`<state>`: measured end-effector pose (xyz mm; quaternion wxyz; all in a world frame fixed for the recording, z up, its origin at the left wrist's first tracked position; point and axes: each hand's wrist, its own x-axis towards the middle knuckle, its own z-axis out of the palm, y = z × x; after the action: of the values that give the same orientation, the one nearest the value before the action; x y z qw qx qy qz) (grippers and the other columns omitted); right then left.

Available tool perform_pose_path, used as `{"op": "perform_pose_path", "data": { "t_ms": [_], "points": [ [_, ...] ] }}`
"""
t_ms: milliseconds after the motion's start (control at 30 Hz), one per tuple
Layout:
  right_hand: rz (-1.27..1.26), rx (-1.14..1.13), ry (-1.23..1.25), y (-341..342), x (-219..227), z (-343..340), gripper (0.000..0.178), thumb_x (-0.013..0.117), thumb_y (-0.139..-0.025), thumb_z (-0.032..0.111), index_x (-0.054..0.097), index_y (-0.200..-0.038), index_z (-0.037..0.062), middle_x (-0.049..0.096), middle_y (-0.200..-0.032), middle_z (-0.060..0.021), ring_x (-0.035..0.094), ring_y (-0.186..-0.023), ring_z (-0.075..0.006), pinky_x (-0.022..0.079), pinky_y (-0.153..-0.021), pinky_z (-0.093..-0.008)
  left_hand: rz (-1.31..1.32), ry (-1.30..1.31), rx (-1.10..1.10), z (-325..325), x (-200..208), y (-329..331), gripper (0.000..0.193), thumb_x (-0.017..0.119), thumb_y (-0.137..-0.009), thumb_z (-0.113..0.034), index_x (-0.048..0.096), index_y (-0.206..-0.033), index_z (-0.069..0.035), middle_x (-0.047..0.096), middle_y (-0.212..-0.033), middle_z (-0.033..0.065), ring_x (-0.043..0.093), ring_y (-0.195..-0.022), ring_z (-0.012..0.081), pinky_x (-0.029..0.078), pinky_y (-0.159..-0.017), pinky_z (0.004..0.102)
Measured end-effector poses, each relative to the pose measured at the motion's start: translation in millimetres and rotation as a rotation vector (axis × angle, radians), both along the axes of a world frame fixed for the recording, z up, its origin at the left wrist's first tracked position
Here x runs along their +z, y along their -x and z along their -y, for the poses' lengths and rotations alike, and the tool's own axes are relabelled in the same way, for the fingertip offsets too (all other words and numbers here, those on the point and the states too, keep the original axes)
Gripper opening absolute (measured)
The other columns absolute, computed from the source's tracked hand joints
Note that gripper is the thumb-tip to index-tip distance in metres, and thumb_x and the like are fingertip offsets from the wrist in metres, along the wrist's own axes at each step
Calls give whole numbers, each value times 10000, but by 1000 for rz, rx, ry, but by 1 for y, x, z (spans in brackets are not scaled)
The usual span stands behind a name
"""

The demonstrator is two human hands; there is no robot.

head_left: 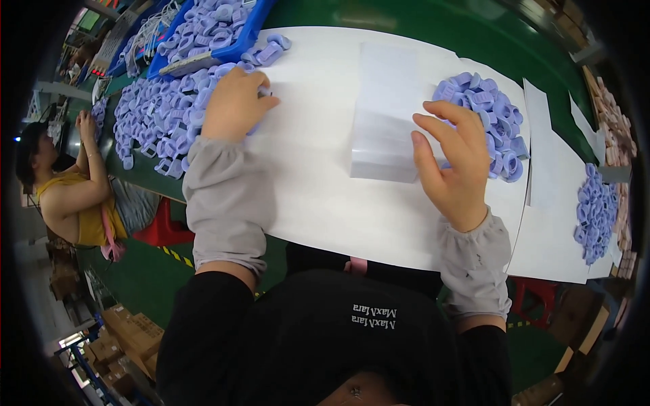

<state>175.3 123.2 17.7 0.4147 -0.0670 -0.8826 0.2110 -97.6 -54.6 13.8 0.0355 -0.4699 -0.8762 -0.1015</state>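
My left hand [233, 101] is at the right edge of a large heap of small lavender plastic watch-like pieces [152, 111]. Its thumb stands apart from the fingers, which touch or nearly touch the pieces; the palm hides some of them. My right hand [457, 159] hovers with spread fingers at the right edge of a flat translucent plastic bag or sheet [386, 128] on white paper [311, 169]. Nothing shows between these fingers. Just beyond and partly behind that hand is a smaller pile of the same lavender pieces [501, 108].
A blue bin [261, 17] full of lavender pieces stands at the far left, beside a tray of white cables [145, 40]. Another lavender pile [596, 213] is at the far right. A seated person [74, 183] works at left. Cardboard boxes [128, 331] stand at lower left.
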Motion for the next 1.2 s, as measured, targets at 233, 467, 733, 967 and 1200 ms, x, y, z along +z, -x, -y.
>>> {"op": "perform_pose_path", "data": {
  "t_ms": [233,467,733,967,1200],
  "points": [
    [-2,73,34,2,-4,0,211,680,-738,-33,661,-943,15,631,-1030,-132,594,-910,-286,469,-771,-344,191,-52,77,-4,5,3,164,690,-816,-180,642,-881,-37,580,-868,120,549,-811,227,429,-714,325],
    [40,108,37,10,-11,14,473,717,-737,9,591,-1192,6,617,-1117,-144,582,-974,-317,449,-856,-371,1179,-519,-363,-58,-5,-90,216,487,-997,-178,556,-1126,-19,620,-1044,42,534,-887,87,445,-814,243],
    [77,304,324,7,-12,5,452,587,-885,41,507,-1326,-15,581,-1277,-154,566,-1115,-279,427,-957,-369,1812,-230,-421,-56,2,-106,335,533,-987,-264,529,-1179,11,625,-1019,79,625,-868,129,526,-792,261],
    [59,211,698,4,-4,9,411,450,-971,53,448,-1376,-19,576,-1303,-130,547,-1144,-195,434,-950,-288,1859,-307,-402,-59,-7,-109,313,545,-984,-236,551,-1162,21,652,-1023,93,652,-877,149,543,-815,271],
    [63,324,718,0,-5,6,347,443,-985,73,530,-1306,-25,566,-1313,-119,537,-1210,-208,421,-987,-280,1840,-286,-457,-60,-11,-113,296,542,-983,-180,561,-1185,36,657,-1066,104,651,-972,162,532,-865,277]
  ]
}}
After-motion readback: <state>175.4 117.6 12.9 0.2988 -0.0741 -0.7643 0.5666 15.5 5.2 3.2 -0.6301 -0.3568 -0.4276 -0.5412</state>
